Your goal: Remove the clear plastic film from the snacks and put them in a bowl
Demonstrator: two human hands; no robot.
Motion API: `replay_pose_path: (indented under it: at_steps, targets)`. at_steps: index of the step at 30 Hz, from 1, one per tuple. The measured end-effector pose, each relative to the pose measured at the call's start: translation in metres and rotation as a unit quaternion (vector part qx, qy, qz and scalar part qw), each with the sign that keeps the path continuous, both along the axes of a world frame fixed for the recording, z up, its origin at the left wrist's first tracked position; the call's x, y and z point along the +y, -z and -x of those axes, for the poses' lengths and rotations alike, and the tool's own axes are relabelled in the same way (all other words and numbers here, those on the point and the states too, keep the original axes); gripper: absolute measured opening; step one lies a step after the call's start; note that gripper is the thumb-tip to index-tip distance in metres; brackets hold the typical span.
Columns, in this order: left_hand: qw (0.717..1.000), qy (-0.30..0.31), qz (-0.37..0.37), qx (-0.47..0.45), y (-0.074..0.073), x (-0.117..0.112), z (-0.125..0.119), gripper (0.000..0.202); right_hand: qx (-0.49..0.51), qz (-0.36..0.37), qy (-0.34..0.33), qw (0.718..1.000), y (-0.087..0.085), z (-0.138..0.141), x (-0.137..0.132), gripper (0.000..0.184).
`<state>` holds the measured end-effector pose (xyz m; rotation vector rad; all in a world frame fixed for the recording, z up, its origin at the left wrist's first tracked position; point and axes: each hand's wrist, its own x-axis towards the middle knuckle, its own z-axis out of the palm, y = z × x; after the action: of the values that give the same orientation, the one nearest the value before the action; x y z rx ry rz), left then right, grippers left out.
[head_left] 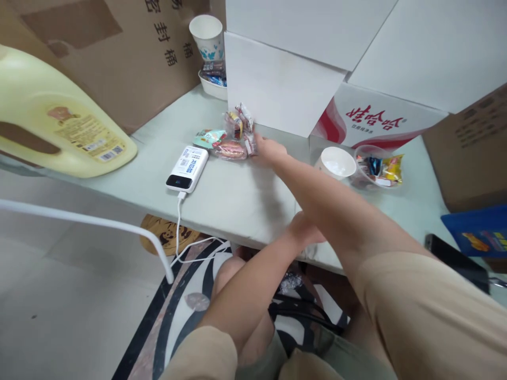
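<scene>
My right hand (271,151) reaches across the table to a small pile of wrapped snacks. Its fingers, partly hidden, close on a small red-and-white snack packet (250,143) at the right side of the pile. Beside that lie a clear-wrapped reddish snack (230,150), a yellow-and-brown packet (234,125) and a light green packet (209,138). My left hand (304,230) is at the table's front edge beneath my right forearm, which hides most of its fingers; whether it holds anything cannot be seen.
A white power bank (187,170) with a plugged-in cable lies left of the snacks. A yellow jug (59,116) stands far left. White boxes (281,79) rise behind. A paper cup (336,161) and a clear bowl of snacks (358,179) stand right. A black phone-like object (457,264) lies at the right.
</scene>
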<state>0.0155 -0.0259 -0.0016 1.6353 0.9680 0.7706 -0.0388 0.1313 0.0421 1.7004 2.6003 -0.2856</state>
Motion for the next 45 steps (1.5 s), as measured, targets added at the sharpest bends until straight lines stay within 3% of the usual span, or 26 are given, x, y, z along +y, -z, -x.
replay_pose_path:
  at_steps: [2,5,8,11,15,17,19,21,23,25,28,32,34,36,40,45]
  targets:
    - [0.999,0.028,-0.005,0.016,0.004,0.0,0.002,0.021,0.026,0.018,0.022,0.999,0.012,0.003,0.0,0.053]
    - [0.99,0.086,-0.018,0.11,-0.001,-0.001,0.009,0.029,0.042,0.005,0.006,0.999,0.023,-0.014,-0.006,0.051]
    - [0.957,0.138,-0.039,0.254,-0.014,-0.006,0.017,0.03,0.054,-0.012,-0.042,0.998,0.021,-0.051,-0.023,0.054]
    - [0.941,0.162,-0.059,0.292,-0.022,-0.01,0.024,0.025,0.121,-0.095,-0.038,0.987,0.01,-0.106,-0.06,0.059]
    - [0.962,0.126,-0.047,0.236,-0.017,-0.008,0.027,0.018,0.283,-0.251,0.068,0.923,0.008,-0.189,-0.137,0.064]
    - [0.98,0.072,-0.019,0.185,-0.013,-0.005,0.024,0.019,0.323,-0.302,0.159,0.883,0.018,-0.221,-0.171,0.049]
    - [0.994,0.03,0.069,0.08,-0.011,-0.003,0.018,0.028,0.342,-0.331,0.209,0.854,0.033,-0.238,-0.195,0.038]
    - [0.978,0.032,0.195,-0.066,-0.011,-0.002,0.008,0.04,0.346,-0.346,0.203,0.848,0.049,-0.24,-0.206,0.033]
    - [0.938,0.05,0.284,-0.191,-0.013,-0.003,-0.003,0.05,0.334,-0.337,0.165,0.865,0.062,-0.233,-0.21,0.031]
    - [0.917,0.03,0.3,-0.261,-0.013,-0.003,-0.015,0.062,0.3,-0.308,0.128,0.894,0.069,-0.222,-0.211,0.032]
    - [0.917,-0.041,0.278,-0.285,-0.012,0.002,-0.027,0.066,0.224,-0.272,0.091,0.931,0.07,-0.213,-0.217,0.035]
    - [0.918,-0.089,0.261,-0.285,-0.007,0.016,-0.033,0.059,0.187,-0.222,0.072,0.954,0.063,-0.225,-0.225,0.044]
    - [0.917,-0.135,0.251,-0.28,-0.005,0.023,-0.033,0.057,0.197,-0.21,0.095,0.953,0.062,-0.241,-0.22,0.043]
    - [0.918,-0.162,0.25,-0.262,-0.003,0.028,-0.032,0.056,0.204,-0.21,0.166,0.942,0.063,-0.262,-0.211,0.043]
    - [0.928,-0.151,0.249,-0.232,0.001,0.031,-0.029,0.062,0.173,-0.182,0.308,0.917,0.071,-0.3,-0.193,0.039]
    - [0.959,-0.164,0.164,-0.164,0.008,0.03,-0.028,0.067,0.194,-0.128,0.323,0.918,0.067,-0.305,-0.192,0.023]
